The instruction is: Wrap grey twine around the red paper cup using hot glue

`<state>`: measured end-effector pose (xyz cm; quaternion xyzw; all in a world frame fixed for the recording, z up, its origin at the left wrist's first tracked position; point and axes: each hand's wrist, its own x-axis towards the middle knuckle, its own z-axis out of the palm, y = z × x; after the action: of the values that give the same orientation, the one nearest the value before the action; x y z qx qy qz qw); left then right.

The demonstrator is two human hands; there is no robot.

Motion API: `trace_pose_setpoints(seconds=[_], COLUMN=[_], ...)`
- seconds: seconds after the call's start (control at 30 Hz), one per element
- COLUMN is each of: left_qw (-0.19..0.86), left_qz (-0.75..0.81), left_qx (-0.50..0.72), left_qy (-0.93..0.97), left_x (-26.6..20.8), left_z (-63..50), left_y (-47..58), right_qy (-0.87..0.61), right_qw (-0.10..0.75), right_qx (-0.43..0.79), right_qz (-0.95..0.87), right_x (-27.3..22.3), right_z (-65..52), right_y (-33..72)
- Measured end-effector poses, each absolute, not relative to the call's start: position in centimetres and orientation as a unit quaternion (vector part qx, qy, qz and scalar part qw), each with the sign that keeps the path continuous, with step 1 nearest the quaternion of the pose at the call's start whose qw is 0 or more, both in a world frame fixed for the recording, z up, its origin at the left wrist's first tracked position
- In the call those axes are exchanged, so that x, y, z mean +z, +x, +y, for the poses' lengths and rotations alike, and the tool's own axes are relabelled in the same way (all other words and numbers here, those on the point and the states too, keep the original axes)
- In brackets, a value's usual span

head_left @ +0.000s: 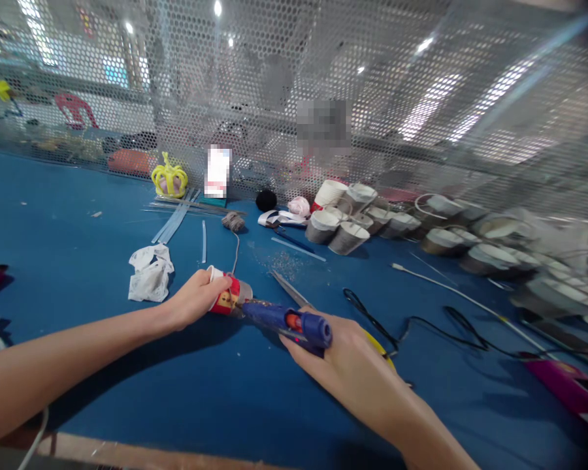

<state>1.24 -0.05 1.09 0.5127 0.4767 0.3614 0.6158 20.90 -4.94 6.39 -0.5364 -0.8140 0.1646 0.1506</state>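
My left hand (pixel 200 299) is closed round a red and white paper cup (pixel 224 301) that lies tilted on its side, its far end wrapped in grey yarn. From the cup a grey strand runs up to a small yarn ball (pixel 232 222). In my right hand (pixel 347 356) is a blue hot glue gun (pixel 284 322) with an orange part and a small red light. Its nozzle meets the cup's side near the grey end; whether it touches is unclear. Scissors (pixel 290 288) lie just behind the gun, their handles partly hidden by my right hand.
Several grey-wrapped cups (pixel 349 237) with handles line the right back. A black cable (pixel 421 323) and a white cable (pixel 451 290) cross the right side. Left lie crumpled white material (pixel 150 273) and clear glue sticks (pixel 176 219). A perforated metal screen (pixel 264 98) bounds the table's back.
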Motion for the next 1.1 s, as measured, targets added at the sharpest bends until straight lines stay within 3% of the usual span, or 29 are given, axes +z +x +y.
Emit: trace_pose_setpoints(seconds=[0.7, 0.93, 1.1], left_qw=[0.542, 0.508, 0.51], left_qz=[0.517, 0.54, 0.543], left_qx=[0.34, 0.337, 0.341], left_qy=[0.569, 0.581, 0.573], left_x=[1.5, 1.7, 1.5], left_z=[-0.2, -0.3, -0.4], left_y=[1.4, 1.3, 1.2], right_qy=[-0.573, -0.614, -0.635], right_qw=[0.217, 0.241, 0.307], right_qx=[0.174, 0.292, 0.232], right_qz=[-0.771, -0.692, -0.67], right_x=[6.1, 6.8, 6.3], right_z=[-4.2, -3.2, -0.9], right_y=[21.0, 21.6, 23.9])
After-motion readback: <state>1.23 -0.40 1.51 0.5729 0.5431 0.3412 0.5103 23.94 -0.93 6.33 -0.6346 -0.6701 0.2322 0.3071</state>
